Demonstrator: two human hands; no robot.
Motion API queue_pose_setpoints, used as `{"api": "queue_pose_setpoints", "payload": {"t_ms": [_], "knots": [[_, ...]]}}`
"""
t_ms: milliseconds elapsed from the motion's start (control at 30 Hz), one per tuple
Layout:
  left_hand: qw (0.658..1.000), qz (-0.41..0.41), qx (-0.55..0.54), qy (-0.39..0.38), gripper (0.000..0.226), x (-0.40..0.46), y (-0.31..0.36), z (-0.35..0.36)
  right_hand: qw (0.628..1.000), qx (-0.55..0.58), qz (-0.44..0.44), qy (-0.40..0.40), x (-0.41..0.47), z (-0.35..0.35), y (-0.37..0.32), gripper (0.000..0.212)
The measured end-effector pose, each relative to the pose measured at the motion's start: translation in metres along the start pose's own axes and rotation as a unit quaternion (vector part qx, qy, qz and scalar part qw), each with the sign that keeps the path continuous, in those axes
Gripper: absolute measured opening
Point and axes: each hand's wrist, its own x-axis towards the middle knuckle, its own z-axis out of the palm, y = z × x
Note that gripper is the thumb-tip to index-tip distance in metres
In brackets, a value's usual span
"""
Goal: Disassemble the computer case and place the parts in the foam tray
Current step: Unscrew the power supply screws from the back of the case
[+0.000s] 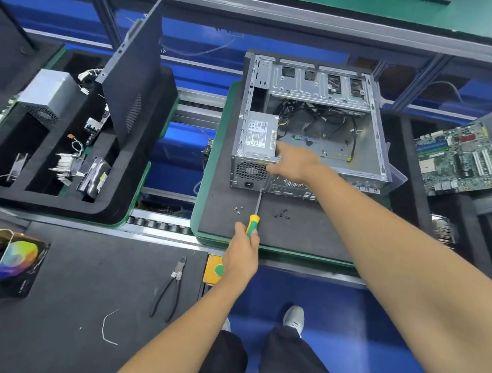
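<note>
Left hand point(242, 251) grasps screwdriver point(253, 220), tip against the rear of the computer case point(309, 126) on the middle surface; right hand point(293, 163) rests relaxed on its power supply point(258, 135); foam tray point(68, 158) at left

Screwdriver point(254, 215) tip behind the case's rear edge; motherboard point(459, 159) partly under a panel.
</note>
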Motion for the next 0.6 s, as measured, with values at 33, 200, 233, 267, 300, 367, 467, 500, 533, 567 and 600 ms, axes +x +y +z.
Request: {"api": "queue_pose_setpoints", "payload": {"t_ms": [33, 200, 233, 267, 300, 367, 467, 500, 533, 567, 600], "knots": [[1.000, 0.002, 0.003, 0.005, 0.025, -0.002, -0.002, 0.000, 1.000, -0.003, -0.003, 0.003, 0.000, 0.002, 0.001, 0.054], [0.999, 0.013, -0.016, 0.037, 0.023, -0.009, -0.008, 0.006, 1.000, -0.014, -0.010, 0.010, -0.005, 0.006, 0.003, 0.056], [0.999, 0.012, -0.032, 0.038, 0.023, -0.010, -0.009, 0.008, 1.000, -0.015, -0.010, 0.010, -0.006, 0.006, 0.003, 0.056], [0.998, 0.007, -0.053, 0.035, 0.024, -0.011, -0.010, 0.010, 1.000, -0.015, -0.011, 0.010, -0.007, 0.007, 0.003, 0.056], [0.997, 0.000, -0.077, 0.029, 0.024, -0.013, -0.011, 0.012, 1.000, -0.015, -0.013, 0.009, -0.008, 0.007, 0.003, 0.055], [0.992, -0.010, -0.122, 0.019, 0.024, -0.013, -0.014, 0.015, 1.000, -0.016, -0.016, 0.006, -0.009, 0.008, 0.003, 0.055], [0.986, -0.007, -0.168, 0.014, 0.025, -0.015, -0.018, 0.017, 1.000, -0.023, -0.019, 0.002, -0.012, 0.010, 0.002, 0.055], [0.983, -0.004, -0.183, 0.017, 0.028, -0.017, -0.018, 0.018, 0.999, -0.023, -0.021, -0.004, -0.012, 0.010, 0.001, 0.055], [0.980, -0.003, -0.199, 0.021, 0.032, -0.019, -0.017, 0.020, 0.999, -0.023, -0.024, -0.013, -0.013, 0.009, 0.001, 0.054], [0.977, -0.002, -0.212, 0.024, 0.034, -0.021, -0.018, 0.022, 0.999, -0.022, -0.027, -0.023, -0.014, 0.008, 0.000, 0.054], [0.975, -0.002, -0.221, 0.026, 0.035, -0.022, -0.018, 0.024, 0.999, -0.024, -0.029, -0.032, -0.014, 0.007, 0.000, 0.053]]}}
